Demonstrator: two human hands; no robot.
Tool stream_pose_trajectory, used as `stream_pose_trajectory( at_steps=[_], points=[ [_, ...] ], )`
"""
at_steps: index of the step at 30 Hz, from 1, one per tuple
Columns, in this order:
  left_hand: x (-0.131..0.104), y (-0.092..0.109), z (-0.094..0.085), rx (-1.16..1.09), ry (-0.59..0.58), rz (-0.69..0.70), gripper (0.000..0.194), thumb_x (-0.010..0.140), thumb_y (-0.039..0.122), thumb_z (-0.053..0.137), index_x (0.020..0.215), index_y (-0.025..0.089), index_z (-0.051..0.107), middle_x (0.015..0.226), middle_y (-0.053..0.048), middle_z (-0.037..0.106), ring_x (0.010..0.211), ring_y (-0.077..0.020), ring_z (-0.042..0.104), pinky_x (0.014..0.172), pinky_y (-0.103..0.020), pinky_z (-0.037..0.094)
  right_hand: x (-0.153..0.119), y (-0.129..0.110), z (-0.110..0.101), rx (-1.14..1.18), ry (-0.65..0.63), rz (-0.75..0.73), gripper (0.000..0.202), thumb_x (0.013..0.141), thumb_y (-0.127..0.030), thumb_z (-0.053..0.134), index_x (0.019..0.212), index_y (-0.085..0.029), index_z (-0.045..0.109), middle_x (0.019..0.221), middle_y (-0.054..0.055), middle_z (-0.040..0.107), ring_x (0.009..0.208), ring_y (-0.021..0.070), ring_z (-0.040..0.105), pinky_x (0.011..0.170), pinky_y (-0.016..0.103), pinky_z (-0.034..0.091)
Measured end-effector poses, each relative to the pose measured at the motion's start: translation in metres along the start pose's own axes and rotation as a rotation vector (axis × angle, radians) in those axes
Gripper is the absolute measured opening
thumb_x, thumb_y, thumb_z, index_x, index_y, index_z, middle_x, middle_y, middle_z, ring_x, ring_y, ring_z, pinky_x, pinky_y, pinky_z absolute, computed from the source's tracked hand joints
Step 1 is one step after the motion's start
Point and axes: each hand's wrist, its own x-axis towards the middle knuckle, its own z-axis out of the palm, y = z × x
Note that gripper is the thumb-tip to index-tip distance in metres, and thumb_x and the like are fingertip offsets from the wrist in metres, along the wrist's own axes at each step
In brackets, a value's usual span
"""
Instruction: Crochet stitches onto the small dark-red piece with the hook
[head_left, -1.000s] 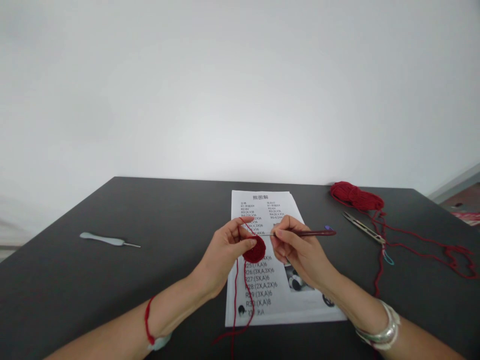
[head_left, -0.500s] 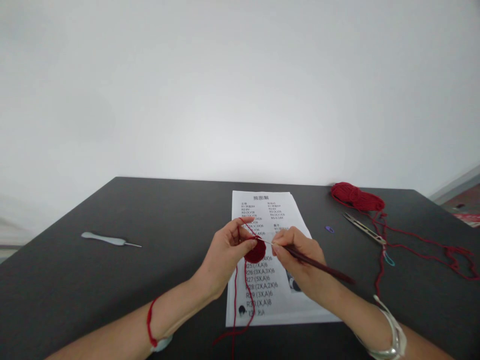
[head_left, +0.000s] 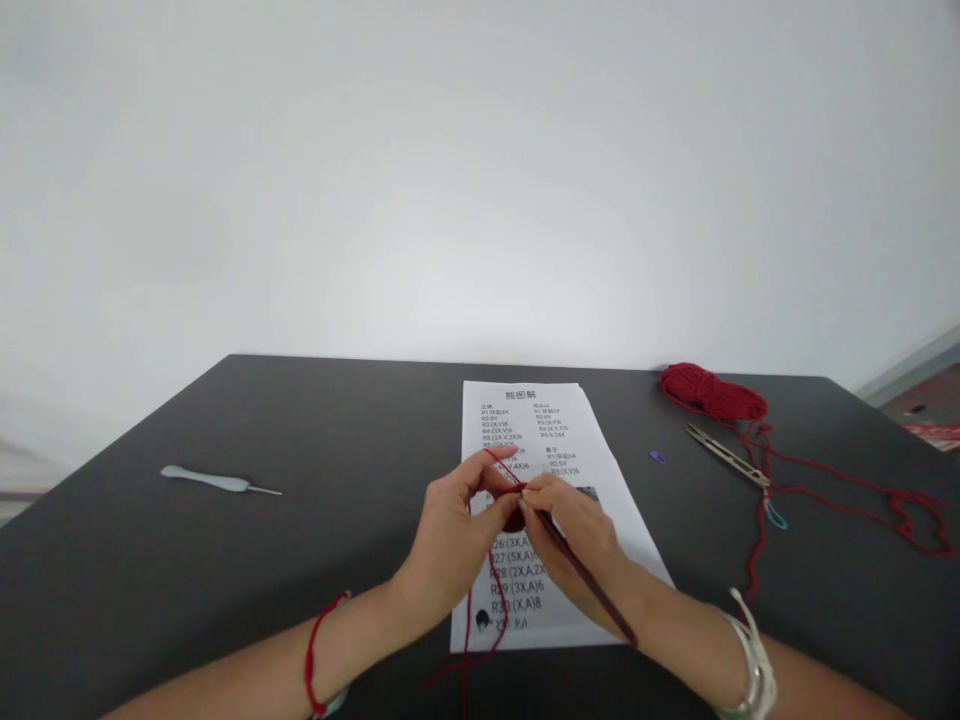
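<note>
Red yarn made into a small round piece [head_left: 514, 522] is seen in the head view, just above the middle of a white paper sheet with black print [head_left: 562, 632]. It is pinched by the left hand [head_left: 454, 525], with the grip closed on it between the thumb and the fingers. Thin red yarn [head_left: 469, 580] is looped over a raised finger of that hand, and two strands are hung down past the bottom edge of the sheet.

A dark red crochet hook [head_left: 589, 580] is held by the right hand [head_left: 574, 530], with the grip closed around it. Its handle is slanted down to the right, and its tip is hidden by the fingers. Both hands are brought close together at the top of the round piece.

The sheet is laid flat on a black desk [head_left: 337, 430]. Well to the left, a pale crochet hook with a thin metal tip [head_left: 217, 481] is set down. To the right, a small purple plastic clip [head_left: 657, 457] is seen, then silver metal snips [head_left: 720, 452] by a teal loop [head_left: 776, 516]. A bundle of red yarn [head_left: 712, 393] is placed behind the snips, and its loose strands are spread to the right.
</note>
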Motion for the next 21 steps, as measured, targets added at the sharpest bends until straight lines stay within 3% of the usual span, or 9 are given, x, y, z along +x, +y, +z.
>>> stream_pose_trajectory(
  at_steps=[4, 7, 9, 11, 12, 16, 21],
  points=[
    [0.003, 0.003, -0.002, -0.172, -0.08, -0.106, 0.042, 0.068, 0.011, 0.07, 0.108, 0.015, 0.06, 0.062, 0.006, 0.058, 0.056, -0.0091, 0.055, 0.057, -0.023, 0.046, 0.008, 0.012, -0.01, -0.031, -0.048, -0.093, 0.015, 0.091, -0.008, 0.044, 0.091, -0.022, 0.047, 0.077, 0.001, 0.057, 0.066, 0.0129, 0.056, 0.057, 0.024, 0.047],
    [0.008, 0.004, -0.006, -0.337, -0.183, -0.27, 0.046, 0.063, 0.008, 0.072, 0.108, 0.012, 0.062, 0.064, 0.004, 0.061, 0.058, -0.0085, 0.057, 0.062, -0.023, 0.046, 0.017, 0.015, -0.021, -0.155, -0.191, -0.342, 0.014, 0.092, -0.008, 0.041, 0.092, -0.02, 0.048, 0.073, 0.001, 0.056, 0.062, 0.0136, 0.05, 0.053, 0.025, 0.043],
    [0.009, 0.006, -0.006, -0.395, -0.206, -0.34, 0.045, 0.061, 0.008, 0.073, 0.105, 0.01, 0.063, 0.065, 0.003, 0.062, 0.059, -0.0085, 0.057, 0.064, -0.023, 0.046, 0.02, 0.011, -0.022, -0.318, -0.149, -0.488, 0.017, 0.092, -0.005, 0.038, 0.093, -0.018, 0.05, 0.071, 0.003, 0.057, 0.061, 0.0156, 0.049, 0.053, 0.027, 0.042],
    [0.009, 0.007, -0.005, -0.365, -0.159, -0.296, 0.045, 0.063, 0.01, 0.073, 0.106, 0.011, 0.062, 0.064, 0.004, 0.061, 0.057, -0.0085, 0.056, 0.061, -0.023, 0.045, 0.019, 0.005, -0.017, -0.421, -0.099, -0.431, 0.018, 0.091, -0.004, 0.038, 0.092, -0.017, 0.05, 0.072, 0.005, 0.058, 0.061, 0.017, 0.05, 0.053, 0.029, 0.042],
    [0.008, 0.008, -0.004, -0.324, -0.122, -0.246, 0.045, 0.064, 0.011, 0.072, 0.108, 0.012, 0.061, 0.063, 0.004, 0.061, 0.056, -0.0086, 0.055, 0.059, -0.023, 0.045, 0.017, 0.002, -0.014, -0.412, -0.07, -0.327, 0.018, 0.091, -0.005, 0.038, 0.091, -0.019, 0.049, 0.071, 0.004, 0.057, 0.06, 0.0167, 0.05, 0.051, 0.028, 0.041],
    [0.007, 0.011, -0.003, -0.146, -0.003, -0.09, 0.044, 0.068, 0.013, 0.068, 0.111, 0.014, 0.058, 0.062, 0.006, 0.058, 0.056, -0.0092, 0.053, 0.058, -0.024, 0.044, 0.007, -0.003, -0.004, -0.084, 0.031, 0.015, 0.014, 0.092, -0.011, 0.04, 0.091, -0.023, 0.045, 0.078, 0.0, 0.057, 0.062, 0.0131, 0.054, 0.054, 0.024, 0.045],
    [0.011, 0.007, -0.008, 0.103, 0.036, 0.079, 0.027, 0.071, 0.013, 0.062, 0.098, 0.017, 0.062, 0.068, 0.005, 0.059, 0.066, -0.0117, 0.056, 0.07, -0.028, 0.046, 0.003, 0.0, -0.007, 0.001, -0.058, -0.009, 0.013, 0.089, -0.011, 0.046, 0.084, -0.023, 0.047, 0.078, 0.0, 0.056, 0.068, 0.013, 0.055, 0.061, 0.025, 0.046]
  ],
)
